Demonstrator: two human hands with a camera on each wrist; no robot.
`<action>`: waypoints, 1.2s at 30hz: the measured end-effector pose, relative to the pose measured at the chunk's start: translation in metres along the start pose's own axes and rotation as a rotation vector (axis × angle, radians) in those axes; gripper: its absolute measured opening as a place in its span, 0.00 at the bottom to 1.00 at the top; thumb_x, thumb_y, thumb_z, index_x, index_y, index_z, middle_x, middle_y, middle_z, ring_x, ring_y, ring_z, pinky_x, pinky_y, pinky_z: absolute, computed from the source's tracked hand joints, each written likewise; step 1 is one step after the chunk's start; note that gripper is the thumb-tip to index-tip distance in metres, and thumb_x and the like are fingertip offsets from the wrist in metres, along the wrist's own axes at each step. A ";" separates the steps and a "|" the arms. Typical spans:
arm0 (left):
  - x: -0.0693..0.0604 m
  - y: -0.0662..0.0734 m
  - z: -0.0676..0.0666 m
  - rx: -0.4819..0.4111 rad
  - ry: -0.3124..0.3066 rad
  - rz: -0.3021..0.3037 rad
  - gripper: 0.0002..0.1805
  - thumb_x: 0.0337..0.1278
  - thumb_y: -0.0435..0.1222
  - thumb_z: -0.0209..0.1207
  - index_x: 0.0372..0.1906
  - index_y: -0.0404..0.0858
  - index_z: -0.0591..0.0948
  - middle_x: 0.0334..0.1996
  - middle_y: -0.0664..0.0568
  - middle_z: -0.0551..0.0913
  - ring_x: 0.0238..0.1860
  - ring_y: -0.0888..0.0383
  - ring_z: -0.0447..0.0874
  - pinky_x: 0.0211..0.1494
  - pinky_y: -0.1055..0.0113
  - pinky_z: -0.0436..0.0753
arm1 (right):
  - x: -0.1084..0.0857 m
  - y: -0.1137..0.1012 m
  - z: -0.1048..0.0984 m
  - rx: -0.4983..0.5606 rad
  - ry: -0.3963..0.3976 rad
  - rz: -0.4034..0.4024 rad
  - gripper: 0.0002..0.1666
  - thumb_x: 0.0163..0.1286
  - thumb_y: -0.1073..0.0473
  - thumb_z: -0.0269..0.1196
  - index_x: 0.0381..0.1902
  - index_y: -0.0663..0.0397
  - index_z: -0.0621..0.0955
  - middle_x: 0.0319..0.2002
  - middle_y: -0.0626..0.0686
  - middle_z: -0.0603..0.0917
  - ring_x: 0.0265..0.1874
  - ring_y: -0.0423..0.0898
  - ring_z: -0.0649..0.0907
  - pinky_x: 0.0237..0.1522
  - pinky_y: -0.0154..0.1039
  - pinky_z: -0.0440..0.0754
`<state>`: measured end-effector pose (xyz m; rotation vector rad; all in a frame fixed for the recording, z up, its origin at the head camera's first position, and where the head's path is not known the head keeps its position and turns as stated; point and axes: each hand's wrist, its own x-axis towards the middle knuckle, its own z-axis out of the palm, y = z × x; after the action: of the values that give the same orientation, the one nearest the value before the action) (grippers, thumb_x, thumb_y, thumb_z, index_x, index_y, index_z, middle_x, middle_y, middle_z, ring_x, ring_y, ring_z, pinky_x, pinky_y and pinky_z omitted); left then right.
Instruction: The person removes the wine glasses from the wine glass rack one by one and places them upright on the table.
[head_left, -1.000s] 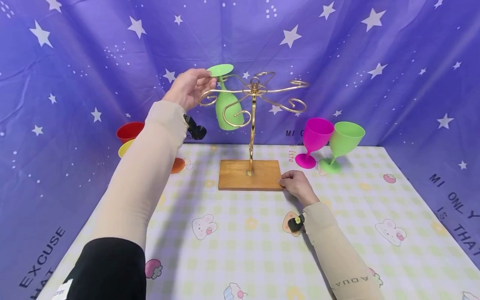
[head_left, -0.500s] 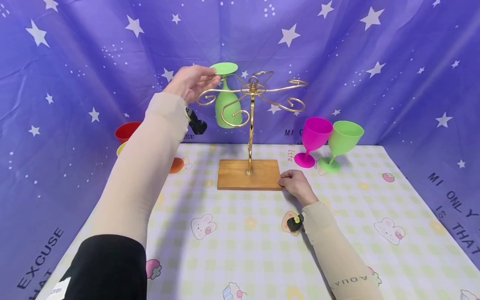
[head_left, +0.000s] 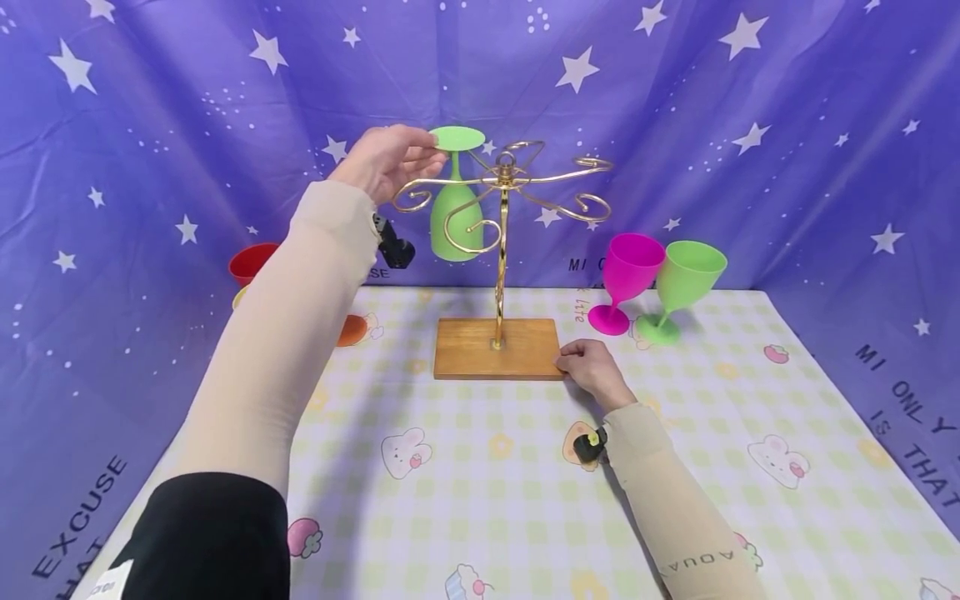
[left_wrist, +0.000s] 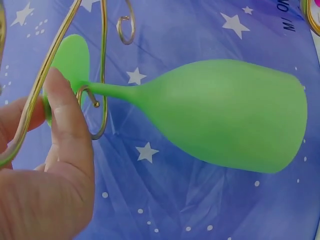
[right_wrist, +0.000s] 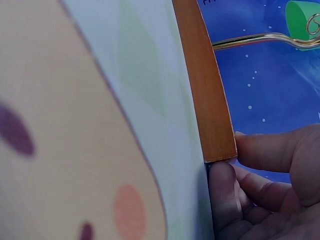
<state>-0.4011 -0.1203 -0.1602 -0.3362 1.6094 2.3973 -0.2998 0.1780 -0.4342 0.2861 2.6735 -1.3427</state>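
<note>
High at the back, my left hand (head_left: 386, 162) pinches the rim of the round foot of a light green goblet (head_left: 456, 223), which hangs upside down. In the left wrist view, the stem of the goblet (left_wrist: 215, 115) lies by a curled hook (left_wrist: 102, 117) of the gold wire rack (head_left: 503, 258). Whether stem and hook touch, I cannot tell. The rack's twisted post stands on a wooden base (head_left: 465, 348). At that base's front right corner, my right hand (head_left: 597, 372) grips the edge, thumb on top in the right wrist view and a finger against the end.
A magenta goblet (head_left: 632, 262) and another green goblet (head_left: 690, 271) stand upright at the back right. A red goblet (head_left: 251, 262) and an orange piece (head_left: 352, 331) show partly behind my left sleeve. Starry purple cloth (head_left: 675, 100) hangs behind the checkered table (head_left: 480, 517).
My left hand has moved a little to the right with the green goblet. Its foot shifted right over the rack and the goblet swung more upright. The right hand has stayed on the base.
</note>
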 end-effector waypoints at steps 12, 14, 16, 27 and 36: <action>-0.004 0.004 -0.010 -0.090 -0.024 -0.068 0.12 0.59 0.23 0.53 0.46 0.37 0.74 0.44 0.43 0.78 0.43 0.49 0.82 0.45 0.64 0.83 | 0.001 0.001 -0.001 -0.011 0.005 0.014 0.16 0.65 0.59 0.60 0.48 0.62 0.79 0.44 0.58 0.81 0.37 0.48 0.79 0.41 0.41 0.75; -0.005 0.005 -0.011 -0.105 -0.029 -0.068 0.13 0.59 0.22 0.53 0.46 0.37 0.74 0.46 0.43 0.76 0.46 0.49 0.81 0.46 0.64 0.83 | 0.001 0.001 -0.001 -0.007 0.003 0.020 0.16 0.65 0.58 0.60 0.48 0.62 0.79 0.44 0.58 0.81 0.37 0.48 0.79 0.41 0.41 0.76; -0.005 0.005 -0.011 -0.109 -0.032 -0.065 0.12 0.59 0.22 0.53 0.46 0.36 0.74 0.46 0.43 0.76 0.46 0.49 0.80 0.47 0.64 0.83 | 0.001 0.002 -0.002 -0.007 0.003 0.024 0.16 0.65 0.58 0.60 0.48 0.62 0.79 0.44 0.58 0.81 0.36 0.48 0.79 0.41 0.40 0.76; -0.014 0.002 -0.018 -0.026 -0.045 -0.026 0.06 0.60 0.23 0.52 0.39 0.32 0.75 0.25 0.44 0.79 0.32 0.51 0.82 0.48 0.62 0.82 | 0.002 0.003 -0.001 -0.004 0.000 0.015 0.16 0.66 0.58 0.60 0.48 0.62 0.79 0.42 0.58 0.81 0.34 0.46 0.80 0.38 0.39 0.76; -0.023 -0.002 -0.029 -0.004 -0.103 -0.017 0.05 0.63 0.25 0.49 0.39 0.30 0.75 0.20 0.44 0.79 0.24 0.52 0.82 0.39 0.63 0.84 | 0.000 -0.001 0.001 0.001 0.008 0.008 0.16 0.65 0.58 0.60 0.47 0.63 0.79 0.41 0.58 0.81 0.33 0.46 0.79 0.38 0.39 0.76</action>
<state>-0.3770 -0.1477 -0.1656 -0.2221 1.5509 2.3650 -0.3000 0.1773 -0.4341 0.3029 2.6751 -1.3429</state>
